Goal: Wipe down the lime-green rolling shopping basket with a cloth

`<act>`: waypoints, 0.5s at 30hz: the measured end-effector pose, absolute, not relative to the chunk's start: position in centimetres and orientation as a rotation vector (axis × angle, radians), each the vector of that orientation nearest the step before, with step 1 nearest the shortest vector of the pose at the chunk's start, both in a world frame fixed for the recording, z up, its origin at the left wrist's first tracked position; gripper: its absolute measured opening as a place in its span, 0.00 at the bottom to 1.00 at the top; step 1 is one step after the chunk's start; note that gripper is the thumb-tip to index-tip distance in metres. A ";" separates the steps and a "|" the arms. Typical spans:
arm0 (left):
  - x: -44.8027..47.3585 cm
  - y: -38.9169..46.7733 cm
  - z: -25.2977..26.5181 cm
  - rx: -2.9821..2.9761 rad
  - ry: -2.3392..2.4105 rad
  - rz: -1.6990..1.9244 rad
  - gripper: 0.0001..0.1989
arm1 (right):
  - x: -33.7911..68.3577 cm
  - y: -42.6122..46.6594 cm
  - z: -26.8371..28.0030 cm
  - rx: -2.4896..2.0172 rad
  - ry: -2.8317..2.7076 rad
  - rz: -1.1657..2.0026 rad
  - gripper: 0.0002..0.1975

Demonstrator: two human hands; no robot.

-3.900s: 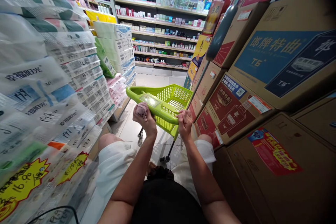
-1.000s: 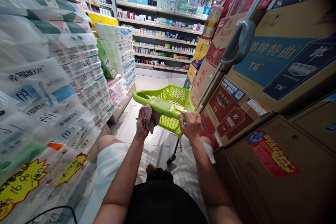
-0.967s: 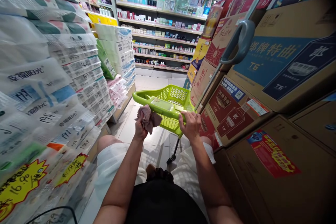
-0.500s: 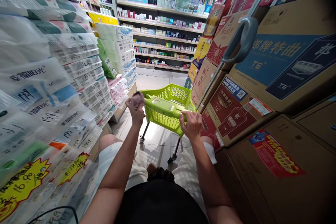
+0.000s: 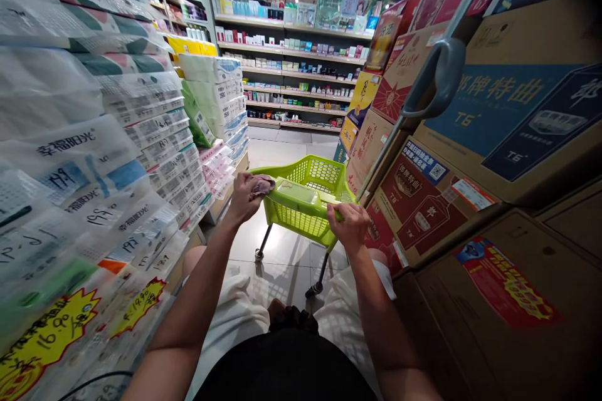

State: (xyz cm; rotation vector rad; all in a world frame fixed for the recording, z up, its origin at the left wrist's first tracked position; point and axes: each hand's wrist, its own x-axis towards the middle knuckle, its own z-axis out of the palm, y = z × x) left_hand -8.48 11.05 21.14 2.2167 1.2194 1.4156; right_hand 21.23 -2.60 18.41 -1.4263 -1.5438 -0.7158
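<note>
A green shopping cart [image 5: 301, 225] with a perforated plastic basket stands in front of me on the tiled floor. My left hand [image 5: 244, 197] is closed on a crumpled greyish-pink cloth [image 5: 262, 185], which lies against the left end of the cart's handle. At the handle's right end, my right hand [image 5: 352, 222] has its fingers wrapped around the bar. Between the hands, a clear panel [image 5: 296, 190] sits on the handle.
Wrapped tissue packs [image 5: 84, 150] with handwritten prices are stacked on my left. Cardboard cartons [image 5: 517, 113] rise close on the right, with a grey-handled pole [image 5: 435, 78] leaning before them. Shelves of small goods [image 5: 291, 56] cross the aisle's far end.
My left hand has come down with the cloth onto the handle's left end. My right hand's fingers have curled tighter around the bar. The camera view has shifted slightly.
</note>
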 end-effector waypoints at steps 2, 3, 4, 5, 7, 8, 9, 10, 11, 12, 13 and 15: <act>-7.9 11.0 22.3 2.351 1.303 1.298 0.14 | 21.3 -2.6 18.5 -1.395 -1.544 -0.738 0.17; -7.6 11.3 23.0 2.375 1.370 1.237 0.13 | 21.4 -2.6 18.5 -1.366 -1.547 -0.751 0.17; -7.3 12.0 23.7 2.374 1.432 1.172 0.11 | 21.5 -2.5 18.5 -1.338 -1.549 -0.764 0.17; -7.0 12.8 24.4 2.354 1.484 1.109 0.10 | 21.6 -2.5 18.5 -1.320 -1.548 -0.776 0.17; -6.2 14.8 25.7 2.268 1.576 0.979 0.15 | 22.0 -2.4 18.4 -1.327 -1.540 -0.784 0.18; -5.8 15.6 26.2 2.210 1.620 0.909 0.18 | 22.2 -2.3 18.4 -1.352 -1.533 -0.777 0.19; -5.4 16.3 26.5 2.153 1.660 0.833 0.22 | 22.6 -2.2 18.3 -1.383 -1.524 -0.763 0.19; -5.0 16.7 26.6 2.110 1.692 0.768 0.24 | 23.0 -2.0 18.1 -1.412 -1.514 -0.745 0.20; -4.7 16.7 26.6 2.092 1.706 0.735 0.24 | 23.4 -1.9 18.0 -1.431 -1.500 -0.728 0.20; -4.4 16.2 26.3 2.106 1.698 0.752 0.24 | 23.9 -1.7 17.8 -1.439 -1.481 -0.715 0.20; -4.1 15.4 25.9 2.143 1.670 0.827 0.23 | 24.4 -1.6 17.6 -1.440 -1.454 -0.707 0.21; -3.6 12.9 24.2 2.214 1.579 1.129 0.19 | 25.4 -1.3 17.3 -1.437 -1.389 -0.693 0.21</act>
